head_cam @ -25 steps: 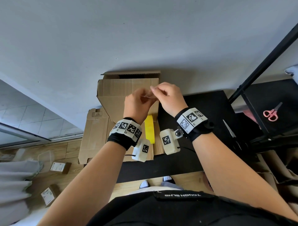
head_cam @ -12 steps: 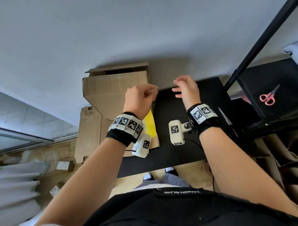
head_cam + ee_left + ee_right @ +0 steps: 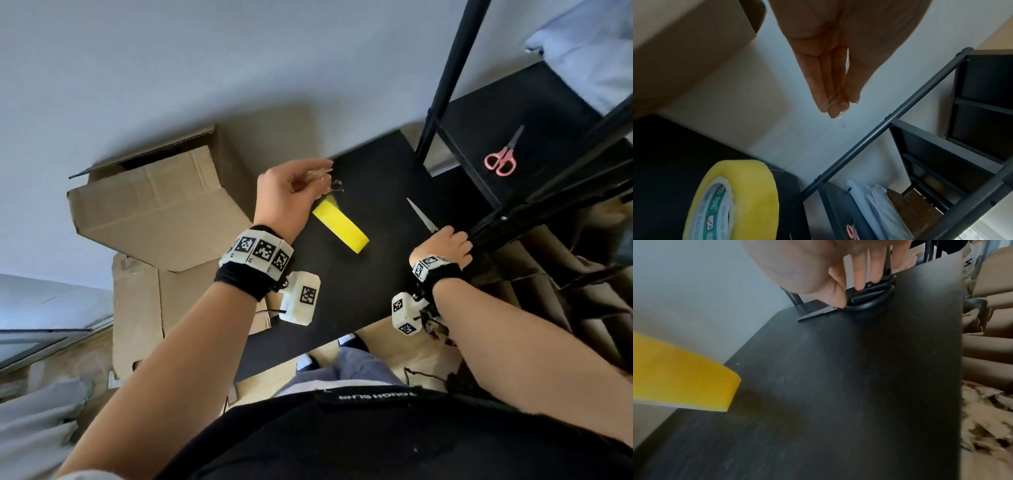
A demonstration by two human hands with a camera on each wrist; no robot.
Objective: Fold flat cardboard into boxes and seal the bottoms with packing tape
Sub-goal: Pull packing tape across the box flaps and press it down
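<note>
My left hand (image 3: 322,173) pinches the free end of clear packing tape; the yellow tape roll (image 3: 340,226) hangs tilted just below it over the black table (image 3: 359,291). In the left wrist view the fingertips (image 3: 838,105) press together on the thin strip, with the roll (image 3: 731,203) underneath. My right hand (image 3: 445,241) is down at the table's right edge, thumb and fingers closing on the handles of the black scissors (image 3: 865,300), which lie flat with the blade (image 3: 422,215) pointing away. An open cardboard box (image 3: 154,212) stands to the left.
Flat cardboard (image 3: 137,308) leans beside the table under the box. A black shelf frame (image 3: 445,78) rises at the right; pink scissors (image 3: 500,161) lie on its shelf. More cardboard is piled right of the table (image 3: 986,345).
My right hand let go of the tape end and moved right and down onto the black scissors. My left hand carried the tape end and hanging roll rightward over the table.
</note>
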